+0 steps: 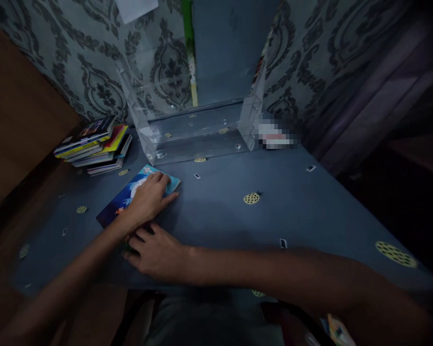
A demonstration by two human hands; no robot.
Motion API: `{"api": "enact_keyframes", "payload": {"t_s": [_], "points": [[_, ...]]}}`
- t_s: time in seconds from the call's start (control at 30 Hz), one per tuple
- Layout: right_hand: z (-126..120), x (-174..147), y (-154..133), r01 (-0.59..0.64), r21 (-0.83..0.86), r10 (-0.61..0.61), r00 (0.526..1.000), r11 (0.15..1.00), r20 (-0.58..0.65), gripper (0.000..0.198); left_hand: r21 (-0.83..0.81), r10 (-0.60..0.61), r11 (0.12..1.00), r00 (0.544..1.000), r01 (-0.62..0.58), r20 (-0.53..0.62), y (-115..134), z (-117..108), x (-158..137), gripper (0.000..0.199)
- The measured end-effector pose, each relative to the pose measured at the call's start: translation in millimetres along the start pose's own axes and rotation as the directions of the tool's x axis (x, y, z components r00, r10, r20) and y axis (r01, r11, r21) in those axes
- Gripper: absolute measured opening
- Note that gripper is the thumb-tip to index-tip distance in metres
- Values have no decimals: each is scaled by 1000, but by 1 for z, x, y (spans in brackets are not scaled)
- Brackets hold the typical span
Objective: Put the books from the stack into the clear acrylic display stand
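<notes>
Lying palm down, thumb spread wide, the left hand (149, 196) covers part of a blue illustrated book (128, 192) on the tabletop (220, 211); the right hand (160, 252) curls nearby, grip unclear.

Blue illustrated book (127, 193), apparently closed, flat on tabletop (220, 206), slanted

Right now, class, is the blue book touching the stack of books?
Apart. The head view shows tabletop, with a pineapple print, between the blue book and the stack of books.
</notes>
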State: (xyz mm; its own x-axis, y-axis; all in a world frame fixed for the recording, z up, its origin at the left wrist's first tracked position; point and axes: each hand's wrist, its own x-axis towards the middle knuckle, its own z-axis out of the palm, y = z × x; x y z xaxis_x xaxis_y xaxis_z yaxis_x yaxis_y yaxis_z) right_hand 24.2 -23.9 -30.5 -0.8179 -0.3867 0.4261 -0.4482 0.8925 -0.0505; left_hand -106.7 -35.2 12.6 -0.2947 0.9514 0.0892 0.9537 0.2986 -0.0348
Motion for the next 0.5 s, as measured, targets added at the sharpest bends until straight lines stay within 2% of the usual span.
{"api": "enact_keyframes", "payload": {"t_s": [0.1, 0.17, 0.33, 0.5], "points": [[4, 7, -2, -5, -6, 5, 1000, 1000, -6, 29, 161, -23, 987, 999, 17, 30, 7, 3, 14, 33], [10, 13, -4, 16, -18, -16, 1000, 1000, -21, 28, 213, -21, 977, 998, 8, 61, 9, 2, 16, 30], [27, 25, -11, 36, -60, -38, 999, 998, -32, 22, 236, -11, 972, 993, -17, 115, 10, -7, 16, 27], [26, 26, -12, 52, -38, -52, 999, 998, -8, 22, 215, 30, 975, 992, -56, 120, 7, -9, 16, 25]]}}
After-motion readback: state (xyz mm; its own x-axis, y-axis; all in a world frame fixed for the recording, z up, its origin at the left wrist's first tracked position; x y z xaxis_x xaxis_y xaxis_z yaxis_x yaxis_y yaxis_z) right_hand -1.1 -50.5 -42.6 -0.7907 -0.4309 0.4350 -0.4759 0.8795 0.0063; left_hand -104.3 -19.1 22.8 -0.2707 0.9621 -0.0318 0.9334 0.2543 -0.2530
